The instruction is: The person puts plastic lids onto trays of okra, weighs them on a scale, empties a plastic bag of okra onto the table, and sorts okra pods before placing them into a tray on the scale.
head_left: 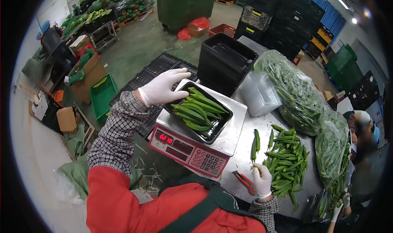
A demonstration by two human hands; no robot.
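Note:
My left hand [164, 86], in a white glove, has its fingers spread at the upper left edge of a black tray [213, 135]. Okra pods [199, 110] lie in this tray, on the steel plate of a red scale [188, 151] whose display reads 0.210. My right hand [262, 179], also gloved, is beside the loose okra pile [286, 161] on the steel table; its fingers are bent together, and anything between them is too small to make out. Red-handled clippers [245, 183] lie just left of it. A few pods [255, 146] lie above that hand.
Behind the scale stand stacked black trays [221, 63] and clear plastic containers [258, 94]. Large plastic bags of okra [288, 89] line the table's right side. A co-worker's gloved hands [337, 208] are at the lower right. A green crate [103, 95] is at left.

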